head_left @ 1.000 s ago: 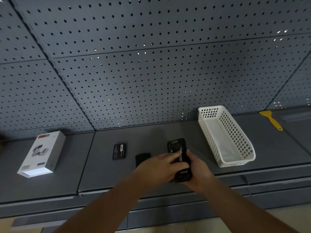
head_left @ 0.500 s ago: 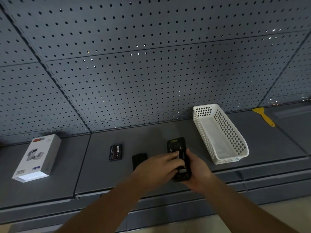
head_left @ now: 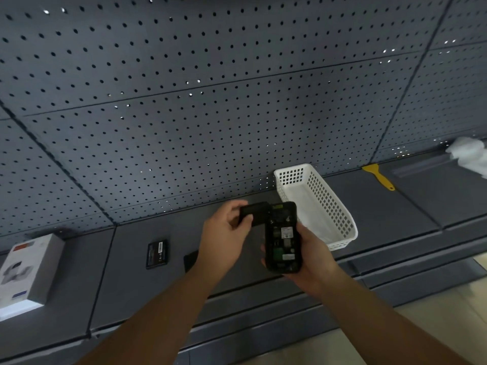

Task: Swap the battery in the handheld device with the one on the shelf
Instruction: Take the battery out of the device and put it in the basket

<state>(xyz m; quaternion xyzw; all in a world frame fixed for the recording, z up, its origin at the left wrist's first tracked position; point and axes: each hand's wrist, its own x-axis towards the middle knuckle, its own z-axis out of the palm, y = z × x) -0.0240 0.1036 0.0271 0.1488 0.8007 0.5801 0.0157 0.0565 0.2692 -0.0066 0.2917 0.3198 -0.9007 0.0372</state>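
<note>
Light: dim, cool, even; brightest on floor (head_left: 434,299) at lower right.
Backlight: pinpoints shining through pegboard (head_left: 237,114) holes.
Shadows: soft, faint under basket (head_left: 340,225) and box (head_left: 29,270).
Blur: motion smear on white object (head_left: 469,154) at right edge, box slightly soft.
Distortion: wide-angle bowing of panel seams and shelf (head_left: 126,259) edges.
Glare: none strong.

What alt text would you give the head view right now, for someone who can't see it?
The right hand holds the handheld device with its battery bay open, while the left hand lifts the old battery clear of it. The spare battery lies on the grey shelf, with a white basket to the right and a white box at far left.
</note>
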